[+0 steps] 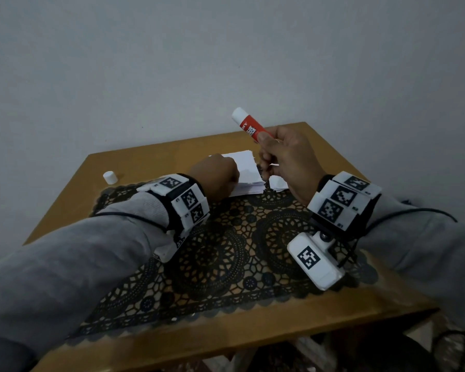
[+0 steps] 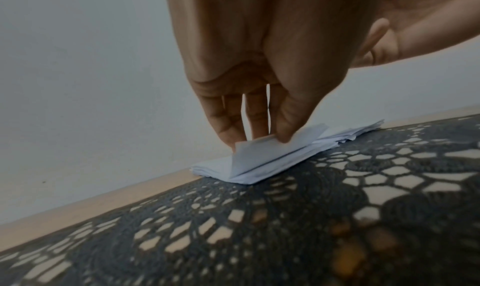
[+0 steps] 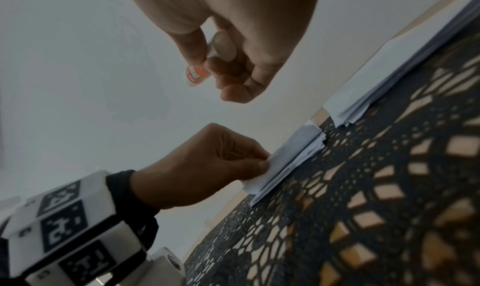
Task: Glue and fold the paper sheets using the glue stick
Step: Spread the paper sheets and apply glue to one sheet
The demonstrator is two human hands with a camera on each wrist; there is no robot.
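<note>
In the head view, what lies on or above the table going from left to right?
White cap → left hand, pinching the paper stack → right hand, holding the glue stick.

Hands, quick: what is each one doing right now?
Left hand: pinches the top sheet of the paper stack.
Right hand: grips the glue stick, raised above the table.

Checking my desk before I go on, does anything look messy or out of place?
Only small things. The glue stick's cap lies alone near the table's far left edge, apart from the glue stick held in the right hand. The paper stack has ragged, uneven edges.
</note>
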